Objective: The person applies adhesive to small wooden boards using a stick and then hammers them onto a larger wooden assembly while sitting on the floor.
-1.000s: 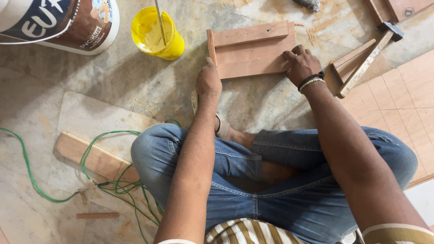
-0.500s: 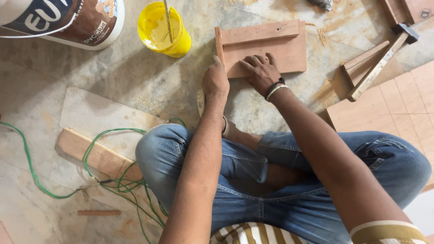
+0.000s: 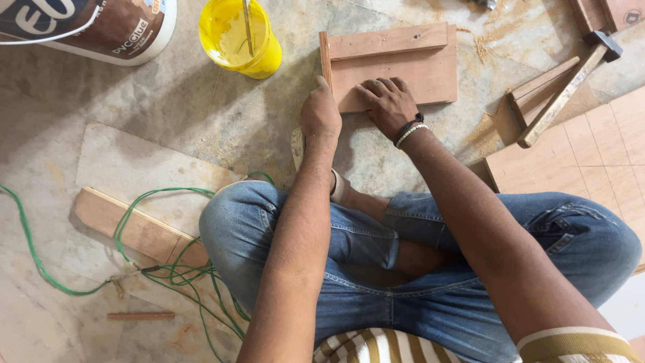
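- Head view: the wooden board [image 3: 403,64] lies flat on the stone floor [image 3: 201,121], its long side going left to right.
- It is reddish brown, with thin strips along its top and left edges.
- The right hand [image 3: 388,104] presses flat on it, fingers spread, gripping nothing.
- The left hand [image 3: 320,113] touches its left edge; its fingers are hidden, so I cannot tell its grip.
- A yellow cup [image 3: 240,37] stands nearby.
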